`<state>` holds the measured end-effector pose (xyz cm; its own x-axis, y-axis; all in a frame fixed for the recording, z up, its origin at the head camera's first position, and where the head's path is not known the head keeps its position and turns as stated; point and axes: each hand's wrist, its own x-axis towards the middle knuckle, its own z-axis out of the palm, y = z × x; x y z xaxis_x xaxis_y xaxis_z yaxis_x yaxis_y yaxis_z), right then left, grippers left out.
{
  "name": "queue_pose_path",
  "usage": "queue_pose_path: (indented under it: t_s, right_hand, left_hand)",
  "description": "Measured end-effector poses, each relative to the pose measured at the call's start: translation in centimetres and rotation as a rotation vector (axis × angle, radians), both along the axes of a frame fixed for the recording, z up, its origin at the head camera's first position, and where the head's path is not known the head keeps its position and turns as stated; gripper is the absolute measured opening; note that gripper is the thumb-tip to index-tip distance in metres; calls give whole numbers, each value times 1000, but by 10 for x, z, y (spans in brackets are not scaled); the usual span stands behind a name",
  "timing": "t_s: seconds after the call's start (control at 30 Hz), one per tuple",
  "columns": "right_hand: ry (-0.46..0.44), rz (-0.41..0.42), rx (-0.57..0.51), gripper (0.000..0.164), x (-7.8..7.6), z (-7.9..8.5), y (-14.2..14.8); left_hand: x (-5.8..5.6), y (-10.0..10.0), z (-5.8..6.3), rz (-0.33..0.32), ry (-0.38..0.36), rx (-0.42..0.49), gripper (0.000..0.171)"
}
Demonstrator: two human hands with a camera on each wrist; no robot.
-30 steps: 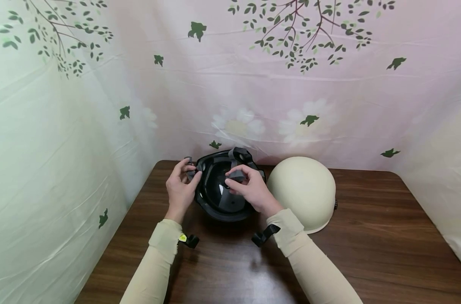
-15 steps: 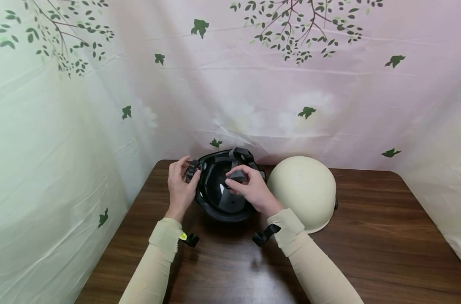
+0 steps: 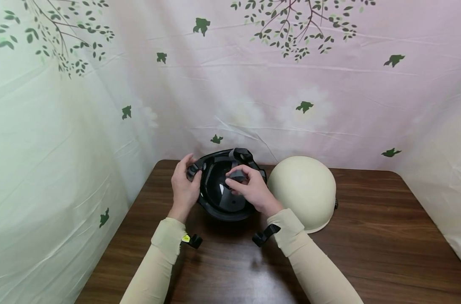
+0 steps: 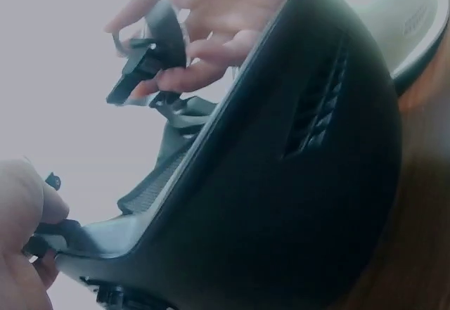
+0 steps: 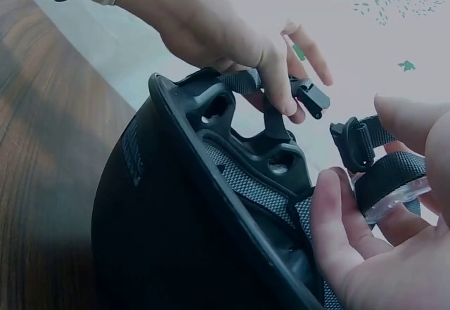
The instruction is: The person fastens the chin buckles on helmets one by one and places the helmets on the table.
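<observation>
A black helmet (image 3: 223, 214) rests on the table with its hollow side facing up, its padding and straps showing. At its left rim, my left hand (image 3: 183, 190) pinches a dark webbing strap (image 5: 242, 80) between thumb and fingers. A black buckle piece (image 5: 314, 99) sticks out past those fingertips in the right wrist view. Above the hollow, my right hand (image 3: 255, 192) holds a looped chin strap (image 5: 394, 173) that carries a clear plastic piece. Another black buckle piece (image 5: 351, 143) hangs at its end, facing the first one with a gap between them.
To the right, close beside the black helmet, a cream helmet (image 3: 302, 190) lies dome up on the brown wooden table (image 3: 382, 228). A fabric curtain (image 3: 253, 93) printed with leaves and flowers hangs right behind the table's back edge.
My left hand has shifted slightly right, closer to the helmet's rim, and its fingers have turned the strap and buckle piece. My right hand has kept its place and its hold.
</observation>
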<state>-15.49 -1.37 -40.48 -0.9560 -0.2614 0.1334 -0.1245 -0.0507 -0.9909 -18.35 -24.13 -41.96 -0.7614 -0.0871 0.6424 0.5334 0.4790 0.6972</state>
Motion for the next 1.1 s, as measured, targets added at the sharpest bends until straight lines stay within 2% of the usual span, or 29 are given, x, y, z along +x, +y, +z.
queue_pose_path:
  t_s: [0.13,0.3,0.53,0.77,0.9,1.1]
  right_hand:
    - [-8,2,-6,29,1,0,1]
    - [-16,-7,-9,30,0,1,2]
    - [5,-45,23,28,-1,2,5]
    - [-10,-8,-12,30,-4,4,10]
    - [-22,12,-26,29,-5,5,13]
    - [-27,36,-16,27,-8,5,18]
  left_hand:
    - [-1,3,-6,29,32,-64,41]
    - [-5,3,-13,35,48,-93,31]
    - [-9,4,-13,-37,61,-123,31]
    - [-9,10,-8,-96,47,-127,29]
    - [-7,15,-3,-110,14,-120,27]
    - [-5,20,-1,-90,-98,-146,33]
